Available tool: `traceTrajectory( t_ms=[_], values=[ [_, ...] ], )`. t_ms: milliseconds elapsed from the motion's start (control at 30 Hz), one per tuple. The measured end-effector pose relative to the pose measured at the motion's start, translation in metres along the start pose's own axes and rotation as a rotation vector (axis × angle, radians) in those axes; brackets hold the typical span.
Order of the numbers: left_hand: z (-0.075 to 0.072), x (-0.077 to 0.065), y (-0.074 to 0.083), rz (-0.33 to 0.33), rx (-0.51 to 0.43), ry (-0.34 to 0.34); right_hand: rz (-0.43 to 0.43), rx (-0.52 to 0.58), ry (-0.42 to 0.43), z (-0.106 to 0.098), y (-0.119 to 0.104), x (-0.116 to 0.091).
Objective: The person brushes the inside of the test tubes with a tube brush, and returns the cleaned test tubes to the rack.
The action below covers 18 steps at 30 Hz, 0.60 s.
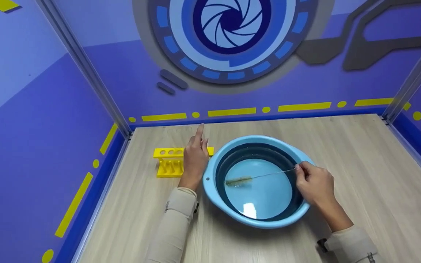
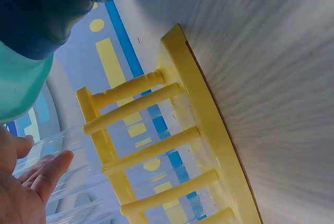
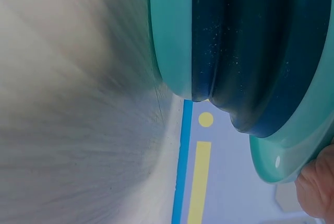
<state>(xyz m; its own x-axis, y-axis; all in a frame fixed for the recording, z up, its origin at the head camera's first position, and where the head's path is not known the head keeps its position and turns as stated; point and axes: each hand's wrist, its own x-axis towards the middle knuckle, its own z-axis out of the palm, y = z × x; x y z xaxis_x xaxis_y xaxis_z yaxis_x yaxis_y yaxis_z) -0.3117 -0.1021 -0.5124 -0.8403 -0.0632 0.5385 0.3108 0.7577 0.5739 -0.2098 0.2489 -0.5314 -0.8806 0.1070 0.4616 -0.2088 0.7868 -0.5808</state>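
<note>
My right hand [image 1: 315, 183] pinches the thin wire handle of a test tube brush [image 1: 239, 180]. The bristled end lies over the bottom of a light-blue collapsible basin [image 1: 210, 193] that holds water. To the left of the basin, my left hand [image 1: 196, 157] is over a yellow test tube rack [image 1: 166, 174], index finger stretched forward. In the left wrist view, clear test tubes [image 2: 68, 182] stand in the rack [image 2: 209, 125], and the left fingers [image 2: 55, 172] are at their upper ends; contact is hard to tell. The right wrist view shows the basin's dark folded side [image 3: 250, 51] and part of the right hand [image 3: 318, 185].
The pale wood-grain table [image 1: 130, 219] carries the basin and rack. Behind it stands a blue-purple panel [image 1: 122, 80] with yellow markings, and further panels rise at left and right. Metal posts [image 1: 86, 69] mark the corners.
</note>
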Motion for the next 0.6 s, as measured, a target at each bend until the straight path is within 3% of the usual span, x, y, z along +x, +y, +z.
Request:
traceTrajectory(
  t_ms=[400,600],
  values=[
    [-0.0033,-0.0001,0.0006,0.015,0.042,-0.002,-0.021,-0.008,0.030,0.0000,-0.0005,0.0031],
    [-0.0038,-0.0018,0.0035,0.001,0.097,-0.042,0.000,0.017,0.023,0.0009,0.0012,0.0000]
  ],
)
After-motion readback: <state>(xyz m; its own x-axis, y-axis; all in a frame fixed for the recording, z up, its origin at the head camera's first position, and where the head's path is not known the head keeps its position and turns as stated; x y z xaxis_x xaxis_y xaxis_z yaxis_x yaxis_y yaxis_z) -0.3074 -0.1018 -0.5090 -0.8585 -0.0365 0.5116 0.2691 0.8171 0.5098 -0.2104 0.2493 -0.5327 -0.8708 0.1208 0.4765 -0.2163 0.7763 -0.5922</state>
